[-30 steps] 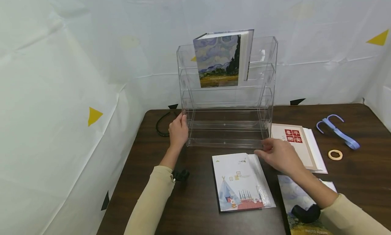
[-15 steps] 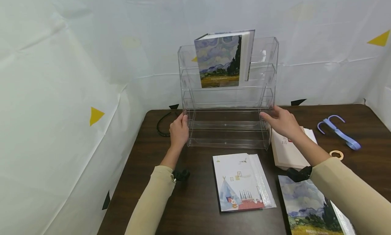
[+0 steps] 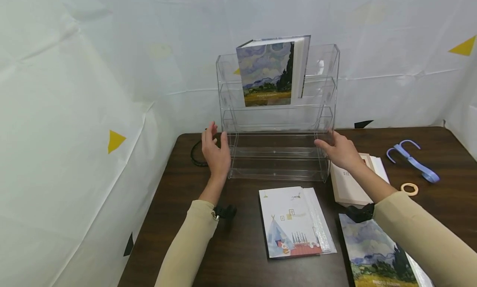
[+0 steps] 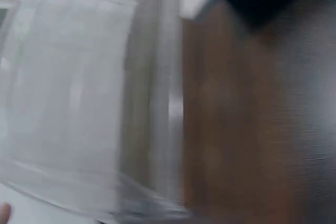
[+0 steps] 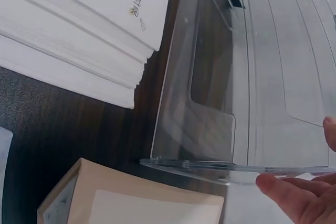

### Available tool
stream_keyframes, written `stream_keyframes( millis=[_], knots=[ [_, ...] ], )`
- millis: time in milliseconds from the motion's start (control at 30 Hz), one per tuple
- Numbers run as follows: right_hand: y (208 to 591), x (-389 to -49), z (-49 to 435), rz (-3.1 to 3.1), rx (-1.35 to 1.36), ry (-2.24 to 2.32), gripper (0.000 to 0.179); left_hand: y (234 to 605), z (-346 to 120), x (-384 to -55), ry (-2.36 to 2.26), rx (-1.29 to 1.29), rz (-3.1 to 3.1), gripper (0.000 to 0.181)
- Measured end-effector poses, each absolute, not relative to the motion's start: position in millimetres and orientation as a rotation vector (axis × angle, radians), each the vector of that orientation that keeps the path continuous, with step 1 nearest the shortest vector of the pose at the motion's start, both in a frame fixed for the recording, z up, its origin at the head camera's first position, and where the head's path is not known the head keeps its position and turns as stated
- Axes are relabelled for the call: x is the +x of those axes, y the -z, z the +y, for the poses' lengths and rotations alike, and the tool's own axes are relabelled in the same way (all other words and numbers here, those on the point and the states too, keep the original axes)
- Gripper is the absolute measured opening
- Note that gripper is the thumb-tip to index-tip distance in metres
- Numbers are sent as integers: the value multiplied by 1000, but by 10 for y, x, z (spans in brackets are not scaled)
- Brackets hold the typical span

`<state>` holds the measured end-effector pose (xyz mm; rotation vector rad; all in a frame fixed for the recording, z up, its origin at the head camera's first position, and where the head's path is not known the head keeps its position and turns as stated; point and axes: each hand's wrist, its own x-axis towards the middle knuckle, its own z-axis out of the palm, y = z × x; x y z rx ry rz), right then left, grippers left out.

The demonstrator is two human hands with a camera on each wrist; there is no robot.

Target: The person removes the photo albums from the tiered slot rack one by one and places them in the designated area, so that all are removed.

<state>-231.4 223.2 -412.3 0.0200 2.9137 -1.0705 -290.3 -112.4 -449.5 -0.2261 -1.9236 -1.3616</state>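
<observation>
A clear acrylic tiered rack (image 3: 275, 121) stands at the back of the table. An upright photo album (image 3: 266, 73) with a painted landscape cover sits in its upper tier. My left hand (image 3: 217, 154) is beside the rack's left side, fingers extended and thumb spread. At the right side panel, my right hand (image 3: 343, 152) has its thumb in front and its fingers outside; the right wrist view shows a fingertip right at the panel edge and the thumb apart from it. The left wrist view is blurred. In front of the rack lies a white album (image 3: 288, 223) with a tent drawing.
A beige-covered album (image 3: 348, 185) lies partly under my right forearm. A second landscape photo album (image 3: 376, 254) is at front right. Farther right are a blue double hook (image 3: 415, 162) and a wooden ring (image 3: 409, 189). A coiled black cord (image 3: 197, 158) lies left of the rack.
My left hand has let go of the rack's left side and opened. My right hand has moved up from the rack's lower right corner to its right side panel. The rack stays in place.
</observation>
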Motion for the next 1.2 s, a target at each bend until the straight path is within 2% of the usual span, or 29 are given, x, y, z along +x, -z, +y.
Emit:
stream_keyframes(
  millis=[233,433,533,767,1200],
  knots=[
    [4146,-2329,2235,2912,17,1073,85,3631,-812,-3101,1204,-481,-1828,49],
    [4171,-2326,2241,2888,22,1073,87,3129,-556,-3315,1193,-478,-2068,68],
    [4164,-2324,2240,2895,20,1074,86,3023,-451,-3395,1239,-420,-2109,68],
    [4158,-2332,2238,2899,51,1082,87,2958,-314,-3501,1442,-334,-2069,43],
    [4152,-2345,2223,2901,46,1091,86,2839,-387,-3417,1579,-529,-1942,35]
  ],
)
